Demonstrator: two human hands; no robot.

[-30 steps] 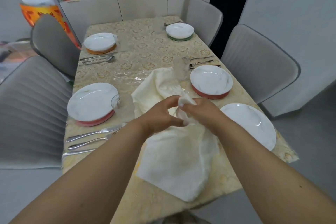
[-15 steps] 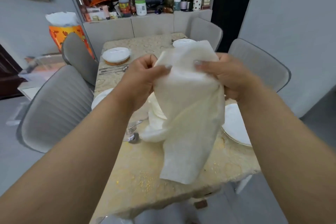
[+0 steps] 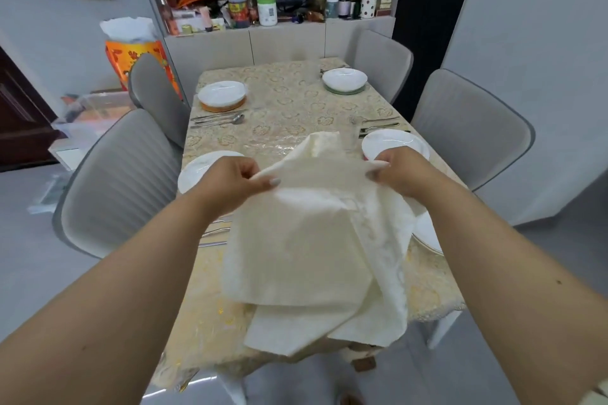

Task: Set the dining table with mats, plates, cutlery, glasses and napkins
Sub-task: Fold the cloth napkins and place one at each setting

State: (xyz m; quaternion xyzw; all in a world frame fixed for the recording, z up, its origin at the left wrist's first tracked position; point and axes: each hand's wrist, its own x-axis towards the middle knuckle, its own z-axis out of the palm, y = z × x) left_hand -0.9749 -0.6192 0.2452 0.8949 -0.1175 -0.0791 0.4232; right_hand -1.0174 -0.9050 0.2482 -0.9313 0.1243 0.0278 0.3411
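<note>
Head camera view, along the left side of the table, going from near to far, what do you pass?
Left hand pinching the cream cloth napkin → near white plate → cutlery set → white plate on orange mat.

Both hands held a napkin point(image 3: 306, 240) up over the near end of the desk point(image 3: 286, 108), the left hand point(image 3: 235, 186) at its left top corner and the right hand point(image 3: 399, 171) at its right. Behind it, plates sat along both sides: one at far left point(image 3: 222, 94), one at far right point(image 3: 344, 79), one behind each hand. Cutlery point(image 3: 218, 118) lay just in front of the far left plate. Chairs stood at each side.
</note>
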